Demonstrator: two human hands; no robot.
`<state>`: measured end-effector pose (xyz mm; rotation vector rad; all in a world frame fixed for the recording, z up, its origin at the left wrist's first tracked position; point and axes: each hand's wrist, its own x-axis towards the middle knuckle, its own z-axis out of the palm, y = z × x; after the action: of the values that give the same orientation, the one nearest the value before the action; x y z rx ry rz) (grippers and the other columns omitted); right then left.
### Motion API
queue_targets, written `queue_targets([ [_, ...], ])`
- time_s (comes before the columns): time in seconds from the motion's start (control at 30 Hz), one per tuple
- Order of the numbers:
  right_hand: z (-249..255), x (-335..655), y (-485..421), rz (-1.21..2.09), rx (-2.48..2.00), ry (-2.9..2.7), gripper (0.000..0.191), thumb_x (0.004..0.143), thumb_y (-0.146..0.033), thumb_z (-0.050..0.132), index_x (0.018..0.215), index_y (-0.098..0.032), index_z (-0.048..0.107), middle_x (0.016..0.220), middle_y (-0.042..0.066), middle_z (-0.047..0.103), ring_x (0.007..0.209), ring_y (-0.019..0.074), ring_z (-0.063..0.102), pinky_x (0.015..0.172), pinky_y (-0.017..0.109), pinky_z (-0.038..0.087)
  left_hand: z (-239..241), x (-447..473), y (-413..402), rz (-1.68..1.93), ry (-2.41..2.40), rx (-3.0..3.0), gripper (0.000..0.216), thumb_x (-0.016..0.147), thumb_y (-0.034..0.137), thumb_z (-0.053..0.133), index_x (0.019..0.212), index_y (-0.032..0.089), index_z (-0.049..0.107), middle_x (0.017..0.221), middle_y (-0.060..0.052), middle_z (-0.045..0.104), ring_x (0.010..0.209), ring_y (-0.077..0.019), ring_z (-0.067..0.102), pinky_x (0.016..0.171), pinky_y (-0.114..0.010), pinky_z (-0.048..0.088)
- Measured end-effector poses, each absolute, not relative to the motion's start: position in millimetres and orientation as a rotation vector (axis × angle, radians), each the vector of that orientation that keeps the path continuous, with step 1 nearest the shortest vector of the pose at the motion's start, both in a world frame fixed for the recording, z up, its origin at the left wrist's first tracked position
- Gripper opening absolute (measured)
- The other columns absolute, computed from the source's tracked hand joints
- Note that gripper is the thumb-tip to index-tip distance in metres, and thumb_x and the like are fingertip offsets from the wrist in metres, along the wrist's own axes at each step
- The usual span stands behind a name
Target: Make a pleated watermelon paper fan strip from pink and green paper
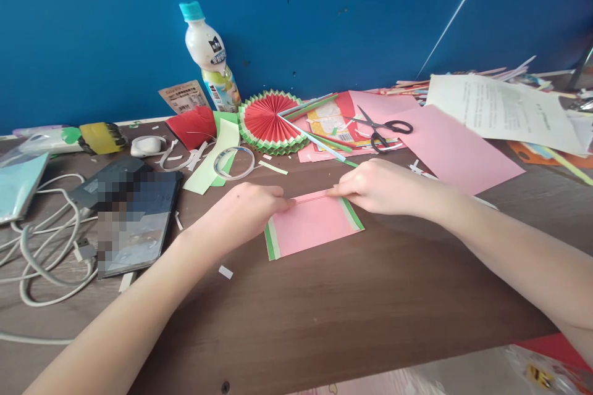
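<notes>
pink paper point(315, 228) touches the fingers point(283, 203) at its far edge.

Count recorded: two hands, one left hand point(250, 208) and one right hand point(364, 185); one pink-and-green paper piece point(315, 228); one bottle point(208, 49); one pair of scissors point(375, 126); one pleated paper disc point(273, 117); one tape roll point(251, 166); one dark flat device point(155, 216); one printed white sheet point(500, 108). Loose white scraps point(225, 272) number at least four. White cables point(37, 339) overlap and coloured strips point(312, 106) lie bunched; neither could be counted exactly.
</notes>
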<state>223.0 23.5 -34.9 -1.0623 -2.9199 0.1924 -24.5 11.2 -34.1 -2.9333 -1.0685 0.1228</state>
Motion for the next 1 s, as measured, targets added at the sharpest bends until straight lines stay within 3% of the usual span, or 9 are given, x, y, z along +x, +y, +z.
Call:
queue_targets([
  [0.23,-33,232,32,0.561,-1.175,-2.768,0.029,0.081,-0.019,0.049,0.094,-0.030,0.073,0.064,-0.001,0.070,0.045,0.0107,0.046,0.049,0.028,0.028,-27,-36,26,0.003,-1.383,-3.254,0.031,0.082,0.015,0.044,0.101,0.024,0.067,0.092,0.000,0.066,0.081,-0.0128,0.060,0.068,-0.021,0.044],
  [0.43,-33,233,35,0.640,-1.211,-2.712,0.028,0.078,-0.019,0.052,0.094,-0.031,0.072,0.072,-0.002,0.072,0.052,0.0119,0.054,0.053,0.029,0.034,-24,-37,29,0.020,-1.548,-3.287,0.020,0.077,0.018,0.049,0.092,0.020,0.063,0.091,-0.001,0.064,0.080,-0.0134,0.059,0.068,-0.023,0.045],
  [0.57,-33,229,35,0.655,-1.193,-2.642,0.028,0.079,-0.016,0.049,0.090,-0.027,0.073,0.085,-0.003,0.073,0.071,0.0150,0.063,0.065,0.030,0.044,-28,-36,27,-0.070,-1.647,-3.261,0.015,0.075,0.016,0.050,0.086,0.020,0.061,0.086,0.000,0.063,0.080,-0.0137,0.058,0.068,-0.023,0.045],
  [0.7,-37,225,37,0.660,-1.110,-2.632,0.026,0.079,-0.013,0.048,0.085,-0.022,0.072,0.088,0.000,0.070,0.080,0.0161,0.062,0.072,0.031,0.045,-33,-35,25,-0.151,-1.643,-3.150,0.011,0.075,0.016,0.050,0.076,0.020,0.060,0.080,0.001,0.060,0.076,-0.0142,0.056,0.065,-0.025,0.042],
  [0.83,-43,223,40,0.736,-1.136,-2.625,0.020,0.078,-0.013,0.049,0.075,-0.019,0.067,0.082,0.002,0.065,0.074,0.0142,0.056,0.066,0.028,0.042,-36,-33,22,-0.192,-1.578,-3.138,0.012,0.078,0.019,0.048,0.070,0.019,0.057,0.077,0.001,0.057,0.073,-0.0141,0.053,0.062,-0.025,0.040],
  [1.0,-47,221,41,0.877,-1.268,-2.532,0.014,0.076,-0.023,0.055,0.088,-0.019,0.061,0.086,0.002,0.060,0.068,0.0124,0.050,0.056,0.024,0.038,-38,-27,19,-0.201,-1.641,-3.091,0.014,0.078,0.021,0.048,0.067,0.018,0.053,0.075,0.000,0.056,0.068,-0.0138,0.052,0.058,-0.025,0.039],
])
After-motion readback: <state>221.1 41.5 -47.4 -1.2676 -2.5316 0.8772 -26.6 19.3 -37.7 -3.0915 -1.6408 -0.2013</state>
